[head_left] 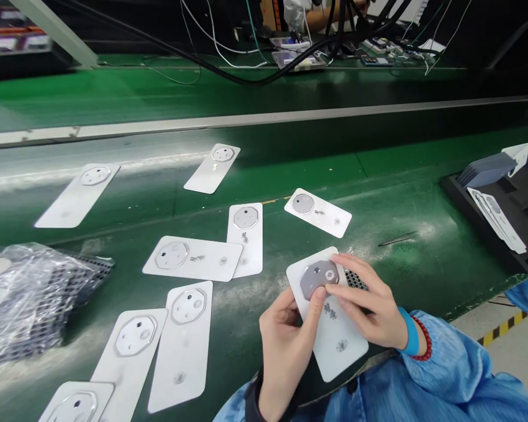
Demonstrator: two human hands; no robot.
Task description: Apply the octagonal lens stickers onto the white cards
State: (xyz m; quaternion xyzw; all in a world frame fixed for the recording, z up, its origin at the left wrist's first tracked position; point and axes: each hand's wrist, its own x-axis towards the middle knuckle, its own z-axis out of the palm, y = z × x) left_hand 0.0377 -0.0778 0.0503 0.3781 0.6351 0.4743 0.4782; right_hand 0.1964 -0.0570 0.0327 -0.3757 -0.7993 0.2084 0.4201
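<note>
A white phone back cover [337,337] with a grey octagonal camera piece [317,279] at its top lies under both my hands, near the front edge of the green belt. My left hand [286,346] grips the cover's left side, thumb pressed on the grey piece. My right hand [374,305] lies over its right side, fingers curled onto the cover beside the grey piece. A small black dotted part [355,279] shows just behind my right fingers.
Several more white back covers [192,258] lie spread over the green conveyor belt [114,94]. A clear bag over a black tray [30,296] sits at the left. A black foam tray [517,220] with stacked covers stands right. Tweezers [396,238] lie beside it. Cables hang behind.
</note>
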